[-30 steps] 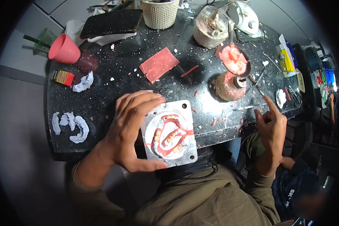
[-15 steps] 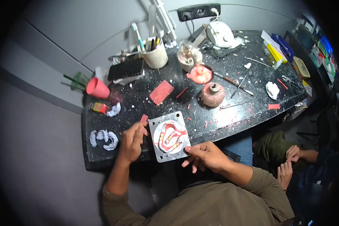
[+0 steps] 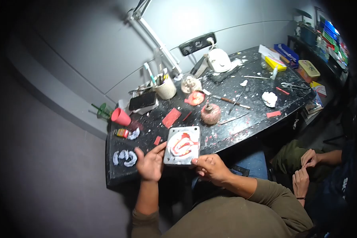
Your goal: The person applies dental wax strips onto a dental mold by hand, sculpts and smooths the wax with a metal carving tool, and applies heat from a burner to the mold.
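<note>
My right hand [image 3: 213,168] grips the lower right corner of a square metal denture flask half [image 3: 178,160], thumb on top. White plaster fills the flask, and a red wax denture arch [image 3: 181,147] with teeth lies in it. The flask is held up over the desk's front edge. My left hand [image 3: 151,164] is open, palm up with the thumb spread, at the flask's left side. Its fingertips come close to the flask edge; I cannot tell whether they touch it. A small pink wax piece [image 3: 157,140] lies just beyond them.
On the dark desk [image 3: 146,137] are a pink wax sheet [image 3: 171,118], a pink-spattered burner [image 3: 210,114], a bowl of pink wax [image 3: 195,98], carving tools [image 3: 226,99], white dental arches [image 3: 129,158] and a red cup [image 3: 121,117]. Another person's hands [image 3: 305,174] rest at the right.
My left hand has turned palm up and opened. The flask half is tilted differently, still in my right hand. The camera view has shifted, showing more of the lamp arm.
</note>
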Demonstrator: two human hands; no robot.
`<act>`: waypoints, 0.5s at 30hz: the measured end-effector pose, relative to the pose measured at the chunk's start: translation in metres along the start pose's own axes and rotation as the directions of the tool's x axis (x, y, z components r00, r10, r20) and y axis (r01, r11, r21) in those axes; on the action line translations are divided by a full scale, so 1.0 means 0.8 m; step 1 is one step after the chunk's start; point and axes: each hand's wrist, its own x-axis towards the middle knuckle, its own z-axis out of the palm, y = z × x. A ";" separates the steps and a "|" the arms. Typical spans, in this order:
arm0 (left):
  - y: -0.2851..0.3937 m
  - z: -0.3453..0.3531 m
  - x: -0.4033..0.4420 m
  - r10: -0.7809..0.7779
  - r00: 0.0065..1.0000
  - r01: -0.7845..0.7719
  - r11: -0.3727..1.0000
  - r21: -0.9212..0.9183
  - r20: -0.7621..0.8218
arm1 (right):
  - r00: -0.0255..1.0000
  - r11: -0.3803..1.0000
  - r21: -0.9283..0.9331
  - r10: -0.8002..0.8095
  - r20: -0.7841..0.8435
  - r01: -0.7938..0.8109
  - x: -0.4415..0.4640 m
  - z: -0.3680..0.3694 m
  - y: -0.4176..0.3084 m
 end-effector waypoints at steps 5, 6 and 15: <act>-0.110 0.055 0.003 0.252 0.927 -0.314 0.927 -0.205 -0.278 | 0.985 0.995 0.037 -0.099 0.143 0.095 -0.009 0.005 -0.010; -0.130 0.060 0.006 0.334 0.914 -0.384 0.895 -0.227 -0.231 | 0.986 0.995 0.035 -0.100 0.134 0.096 -0.008 0.005 -0.012; -0.099 0.085 0.056 0.194 0.964 -0.263 0.808 -0.528 -0.182 | 0.957 0.960 -0.279 0.116 0.267 -0.038 0.000 -0.023 -0.038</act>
